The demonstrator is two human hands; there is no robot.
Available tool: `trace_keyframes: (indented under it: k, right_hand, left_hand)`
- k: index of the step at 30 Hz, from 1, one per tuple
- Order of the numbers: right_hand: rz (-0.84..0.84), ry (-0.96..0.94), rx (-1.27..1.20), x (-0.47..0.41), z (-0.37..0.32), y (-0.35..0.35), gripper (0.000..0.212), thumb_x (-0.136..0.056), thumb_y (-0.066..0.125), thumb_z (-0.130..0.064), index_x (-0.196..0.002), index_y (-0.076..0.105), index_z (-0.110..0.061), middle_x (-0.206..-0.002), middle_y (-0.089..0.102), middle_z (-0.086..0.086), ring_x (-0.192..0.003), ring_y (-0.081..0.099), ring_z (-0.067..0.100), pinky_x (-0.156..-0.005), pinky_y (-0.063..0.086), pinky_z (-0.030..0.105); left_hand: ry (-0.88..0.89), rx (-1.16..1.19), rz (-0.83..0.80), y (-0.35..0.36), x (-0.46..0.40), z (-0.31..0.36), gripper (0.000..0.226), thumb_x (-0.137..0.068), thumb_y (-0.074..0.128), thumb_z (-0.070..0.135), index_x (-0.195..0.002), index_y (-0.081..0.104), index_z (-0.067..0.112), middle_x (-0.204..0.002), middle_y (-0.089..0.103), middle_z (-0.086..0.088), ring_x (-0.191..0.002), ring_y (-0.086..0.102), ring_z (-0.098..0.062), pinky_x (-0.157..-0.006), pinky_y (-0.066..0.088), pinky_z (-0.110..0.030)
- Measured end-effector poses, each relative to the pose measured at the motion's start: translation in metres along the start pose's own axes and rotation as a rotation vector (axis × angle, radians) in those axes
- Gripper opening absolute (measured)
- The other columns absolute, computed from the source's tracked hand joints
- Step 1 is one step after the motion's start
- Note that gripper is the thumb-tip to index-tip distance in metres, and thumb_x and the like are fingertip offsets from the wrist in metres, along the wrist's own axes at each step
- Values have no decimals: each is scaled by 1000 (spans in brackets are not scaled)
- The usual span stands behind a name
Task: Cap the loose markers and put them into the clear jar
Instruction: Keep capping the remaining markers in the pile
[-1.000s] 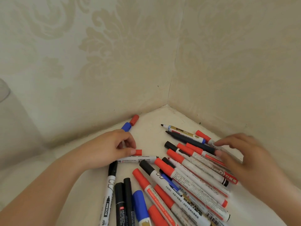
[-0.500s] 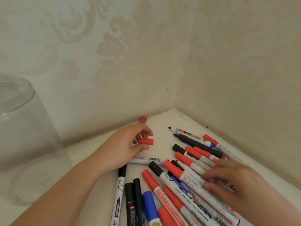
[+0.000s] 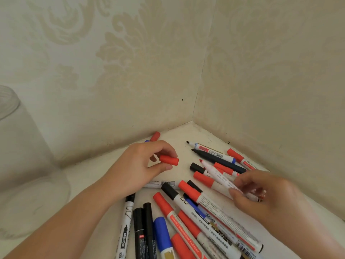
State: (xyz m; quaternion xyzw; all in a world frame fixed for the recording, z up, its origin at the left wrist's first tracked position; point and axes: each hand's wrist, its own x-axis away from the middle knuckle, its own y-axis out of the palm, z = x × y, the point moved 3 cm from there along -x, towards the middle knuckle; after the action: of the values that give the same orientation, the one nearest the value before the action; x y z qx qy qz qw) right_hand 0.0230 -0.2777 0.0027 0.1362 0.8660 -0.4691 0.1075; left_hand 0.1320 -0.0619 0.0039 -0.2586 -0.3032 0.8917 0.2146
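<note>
Red cap (image 3: 169,160) pinched in left hand (image 3: 138,165); right hand (image 3: 261,195) pinches an uncapped red-tipped marker (image 3: 218,174).

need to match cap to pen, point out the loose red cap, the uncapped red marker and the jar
loose red cap (image 3: 169,160), head view, middle of cap
uncapped red marker (image 3: 216,172), head view, white barrel
clear jar (image 3: 22,146), head view, side wall

This looks like a room in a home. Two walls covered in cream damask wallpaper (image 3: 130,58), with a raised floral pattern, meet in a corner right of the frame's centre. An off-white desk (image 3: 188,135), slightly scuffed and stained, is pushed into that corner. Marker pens (image 3: 188,208) lie scattered across the lower middle, and a clear jar (image 3: 20,152) stands at the left edge.
</note>
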Motion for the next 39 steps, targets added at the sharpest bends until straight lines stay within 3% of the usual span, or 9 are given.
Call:
trace_keyframes:
  k: [5, 15, 18, 22, 26, 31, 33, 36, 39]
  right_hand:
    - [30, -104, -149, 2, -11, -3, 24, -58, 58, -52, -82, 59, -48, -77, 65, -27, -71, 61, -1, -64, 42, 2]
    - [27, -157, -113, 2, -13, -4, 24, -65, 53, -53, -87, 57, -47, -88, 63, -30, -75, 61, -5, -63, 45, 7]
    - [34, -202, -86, 1, -16, -3, 22, -72, 50, -50, -93, 57, -46, -95, 61, -27, -80, 60, -4, -64, 44, 9]
    - [-8, -205, -178, 1, -17, 3, 28, -79, 46, -49, -103, 60, -44, -99, 60, -26, -91, 59, -5, -72, 40, 3]
    - [-64, -116, -331, -1, -15, 3, 30, -74, 49, -50, -101, 61, -47, -98, 64, -26, -97, 58, -4, -80, 38, 4]
    - [-100, -23, -385, 0, -15, 4, 16, -78, 58, -47, -92, 62, -51, -89, 65, -30, -92, 58, -9, -76, 37, 1]
    - [-101, -3, -403, 0, -15, 2, 20, -72, 55, -45, -89, 62, -52, -87, 65, -31, -90, 58, -9, -74, 37, 1]
    - [-89, 9, -371, 1, -14, 3, 26, -66, 51, -46, -89, 61, -53, -88, 63, -32, -91, 56, -8, -74, 38, 2]
    - [-99, -21, -289, 2, -11, 8, 19, -73, 52, -43, -87, 66, -45, -95, 61, -33, -95, 54, -8, -75, 37, 2]
  left_hand:
    - [-11, 71, 3, 1, 0, 11, 24, -68, 76, 22, -78, 61, 38, -81, 61, 34, -81, 55, 7, -75, 37, -3]
    - [5, 117, -84, 5, 1, 16, 17, -63, 74, 34, -76, 66, 40, -84, 66, 26, -84, 57, 5, -76, 38, -4]
    - [77, 96, -144, 10, 1, 21, 22, -67, 70, 48, -88, 67, 42, -92, 66, 25, -86, 60, 6, -78, 41, -6]
    - [202, 0, -129, 10, 1, 25, 32, -77, 55, 46, -108, 59, 38, -95, 66, 18, -84, 60, 4, -76, 43, -9]
    - [249, -30, -92, 10, 2, 30, 27, -80, 55, 41, -105, 61, 34, -96, 65, 16, -84, 60, 5, -77, 42, -7]
    - [268, -53, -89, 15, 5, 27, 26, -82, 54, 39, -103, 66, 30, -83, 67, 13, -81, 59, 4, -76, 44, -8]
    - [283, -68, -83, 17, 6, 27, 27, -82, 54, 38, -104, 66, 29, -82, 67, 14, -81, 58, 5, -76, 44, -9]
    - [273, -60, -92, 20, 6, 24, 27, -83, 53, 39, -104, 66, 30, -82, 66, 14, -80, 58, 5, -74, 45, -10]
    - [234, -84, -86, 22, 7, 17, 29, -82, 51, 44, -106, 63, 34, -86, 66, 17, -84, 59, 5, -78, 46, -15]
